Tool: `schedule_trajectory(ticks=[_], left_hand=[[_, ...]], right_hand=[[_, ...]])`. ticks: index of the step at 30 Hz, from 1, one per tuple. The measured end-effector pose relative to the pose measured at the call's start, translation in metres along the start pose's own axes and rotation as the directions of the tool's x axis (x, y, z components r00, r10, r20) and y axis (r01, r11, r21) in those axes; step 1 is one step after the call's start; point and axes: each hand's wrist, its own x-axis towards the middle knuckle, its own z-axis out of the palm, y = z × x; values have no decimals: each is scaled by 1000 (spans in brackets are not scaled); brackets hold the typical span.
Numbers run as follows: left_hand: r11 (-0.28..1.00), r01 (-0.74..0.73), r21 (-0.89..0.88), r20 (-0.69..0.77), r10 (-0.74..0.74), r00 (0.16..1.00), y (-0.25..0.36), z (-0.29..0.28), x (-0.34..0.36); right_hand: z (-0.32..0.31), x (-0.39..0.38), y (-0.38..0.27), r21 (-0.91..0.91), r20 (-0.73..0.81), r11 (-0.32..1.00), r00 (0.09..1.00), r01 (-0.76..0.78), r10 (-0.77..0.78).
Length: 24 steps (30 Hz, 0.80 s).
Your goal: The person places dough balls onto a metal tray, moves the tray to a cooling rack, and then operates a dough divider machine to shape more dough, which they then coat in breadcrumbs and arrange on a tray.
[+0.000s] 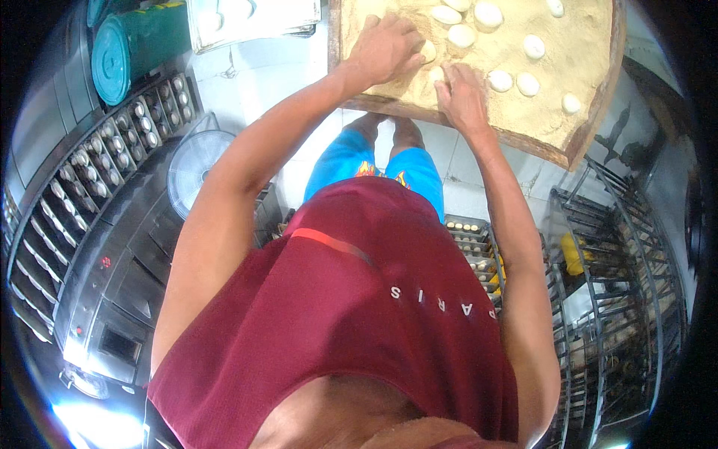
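Note:
Several pale, round dough balls [461, 35] lie on a wooden-edged board [557, 150] covered in yellow crumbs or flour. My left hand [383, 51] is palm down over the crumbs, its fingers bent around a dough ball [428, 51] that shows at its right side. Close by, on the right, my right hand [465, 96] curls down over another dough ball [437, 73], partly hidden by the thumb and fingers. More dough balls [528, 84] rest to the right of my right hand, apart from it.
Trays [254, 28] or sheets lie at the far left of the board, beside a green drum-shaped container [142, 52]. A rack of filled trays [97, 168] and a fan [196, 168] stand on the left. Metal racks [606, 277] rise at the right; a tray of dough pieces [467, 227] sits lower down.

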Motion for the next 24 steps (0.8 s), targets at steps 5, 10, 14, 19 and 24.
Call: schedule_trajectory(ticks=[5,10,14,19,24], left_hand=[[997,56,54,72,-60,996,18,-7,16],[990,92,-106,290,-57,955,19,23,20],[980,103,-172,170,-73,983,29,7,23],[898,174,-405,62,-163,985,21,-48,18],[750,254,-611,7,-316,949,-52,-95,-16]], right_hand=[[-11,9,6,-54,35,995,996,-83,85],[-17,9,-6,142,39,989,998,-46,40],[-36,28,-6,173,133,921,935,-348,328],[-65,42,-15,138,186,919,921,-369,342],[-70,88,-62,530,-23,808,948,-258,318]])
